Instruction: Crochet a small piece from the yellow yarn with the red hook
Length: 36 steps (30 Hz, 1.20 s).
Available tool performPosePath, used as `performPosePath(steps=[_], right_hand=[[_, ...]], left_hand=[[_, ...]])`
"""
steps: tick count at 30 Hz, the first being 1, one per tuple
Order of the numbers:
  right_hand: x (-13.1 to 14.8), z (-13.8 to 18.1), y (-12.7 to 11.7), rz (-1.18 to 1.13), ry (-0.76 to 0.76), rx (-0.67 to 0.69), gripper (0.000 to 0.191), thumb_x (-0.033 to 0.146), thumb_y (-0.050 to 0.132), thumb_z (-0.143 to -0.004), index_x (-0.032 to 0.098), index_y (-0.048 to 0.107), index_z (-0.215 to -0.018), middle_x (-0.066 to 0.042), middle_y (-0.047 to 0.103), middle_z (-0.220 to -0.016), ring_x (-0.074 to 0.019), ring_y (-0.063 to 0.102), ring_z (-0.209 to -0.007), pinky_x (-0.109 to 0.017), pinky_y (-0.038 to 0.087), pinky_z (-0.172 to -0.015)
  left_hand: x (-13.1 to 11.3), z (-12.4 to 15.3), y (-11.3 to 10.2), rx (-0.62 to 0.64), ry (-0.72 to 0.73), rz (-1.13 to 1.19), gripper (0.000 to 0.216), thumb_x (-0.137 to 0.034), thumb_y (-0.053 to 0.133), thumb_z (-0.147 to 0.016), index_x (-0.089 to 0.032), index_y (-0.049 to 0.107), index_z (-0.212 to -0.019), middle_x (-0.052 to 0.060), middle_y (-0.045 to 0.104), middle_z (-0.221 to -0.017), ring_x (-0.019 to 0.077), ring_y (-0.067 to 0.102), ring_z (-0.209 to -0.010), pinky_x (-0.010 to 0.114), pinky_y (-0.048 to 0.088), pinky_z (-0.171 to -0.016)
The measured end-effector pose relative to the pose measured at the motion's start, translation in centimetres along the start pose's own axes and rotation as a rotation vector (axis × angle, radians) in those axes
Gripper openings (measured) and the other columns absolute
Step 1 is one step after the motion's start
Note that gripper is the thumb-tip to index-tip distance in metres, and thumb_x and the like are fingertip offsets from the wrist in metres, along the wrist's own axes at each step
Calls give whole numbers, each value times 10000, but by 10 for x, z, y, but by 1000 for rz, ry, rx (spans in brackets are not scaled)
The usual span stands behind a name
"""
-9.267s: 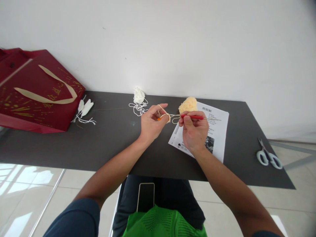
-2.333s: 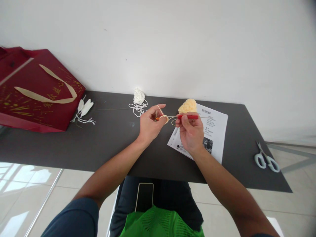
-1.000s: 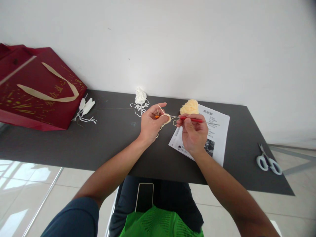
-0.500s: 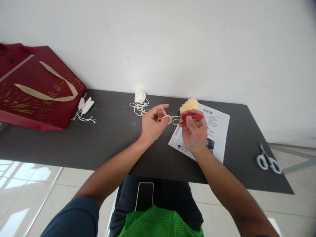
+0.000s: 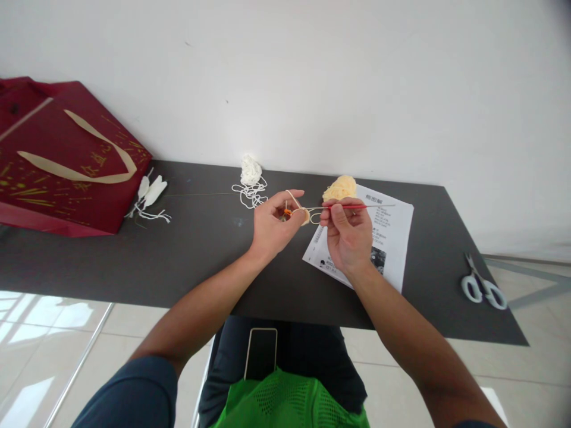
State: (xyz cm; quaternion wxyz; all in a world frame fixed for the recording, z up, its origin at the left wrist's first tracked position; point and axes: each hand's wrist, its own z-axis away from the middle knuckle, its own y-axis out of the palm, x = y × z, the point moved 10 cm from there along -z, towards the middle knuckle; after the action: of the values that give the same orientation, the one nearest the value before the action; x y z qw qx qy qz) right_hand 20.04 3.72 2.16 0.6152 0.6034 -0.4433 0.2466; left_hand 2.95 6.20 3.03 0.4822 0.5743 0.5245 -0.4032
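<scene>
My left hand (image 5: 272, 226) pinches a small cream crochet piece (image 5: 304, 215) with an orange marker, and cream yarn runs over its raised forefinger. My right hand (image 5: 348, 235) is closed on a red-handled crochet hook (image 5: 352, 207) that points left into the piece. Both hands hover above the dark table (image 5: 200, 249). A ball of cream yarn (image 5: 339, 188) lies just behind my right hand. A printed instruction sheet (image 5: 388, 238) lies under my right hand.
A dark red gift bag (image 5: 66, 160) lies at the table's far left, with small white crocheted pieces (image 5: 151, 193) beside it. White yarn (image 5: 251, 175) sits near the wall. Scissors (image 5: 479, 285) lie at the right edge. A phone (image 5: 261, 353) rests on my lap.
The hook has tilted slightly and my right hand has shifted a little left toward the piece. My left hand keeps its pinch. The view has drifted slightly.
</scene>
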Motion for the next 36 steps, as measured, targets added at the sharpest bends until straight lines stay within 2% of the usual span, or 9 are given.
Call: performPosePath(steps=[8,15,22,28,32,36], right_hand=[[1,-1,-1,17,-12,-23,221,329,857,-818,259,658,-884,46,751,-861,-72,669,-655,-188,575,-579],[-1,-4,-3,-3,-14,-40,260,332,892,-774,246,664,-865,52,757,-812,-65,661,-612,-175,553,-532],[-9,-7,-8,-43,76,-51,253,340,905,-757,233,688,-827,50,749,-808,-48,652,-616,-140,556,-536],[-23,-7,-3,-177,234,15,230,292,917,-749,227,706,-812,35,776,-890,-35,701,-710,-96,615,-673],[-23,-2,3,-205,210,64,240,221,915,-738,255,723,-877,24,806,-989,-60,752,-813,-133,644,-785],[-24,4,7,-168,182,84,229,208,897,-756,277,730,-896,28,815,-1036,-80,773,-870,-168,653,-813]], left_hand=[[-15,8,-4,-48,173,-184,236,-155,718,-779,-216,807,-989,-9,712,-770,110,604,-650,253,507,-663],[-14,10,-4,-46,167,-250,213,-172,703,-792,-205,816,-969,2,754,-813,101,618,-636,236,528,-658],[-5,7,-3,-18,112,-127,256,-180,726,-799,-208,814,-1038,-3,757,-793,104,645,-650,231,536,-642],[2,2,2,11,4,59,293,-192,762,-767,-188,791,-1059,-2,730,-783,105,654,-678,234,536,-657],[1,0,2,0,-18,114,328,-191,785,-733,-186,768,-1060,-17,703,-761,92,624,-654,224,517,-633],[0,0,1,-22,-5,118,355,-175,767,-733,-187,742,-1086,-19,688,-794,86,617,-660,223,518,-641]])
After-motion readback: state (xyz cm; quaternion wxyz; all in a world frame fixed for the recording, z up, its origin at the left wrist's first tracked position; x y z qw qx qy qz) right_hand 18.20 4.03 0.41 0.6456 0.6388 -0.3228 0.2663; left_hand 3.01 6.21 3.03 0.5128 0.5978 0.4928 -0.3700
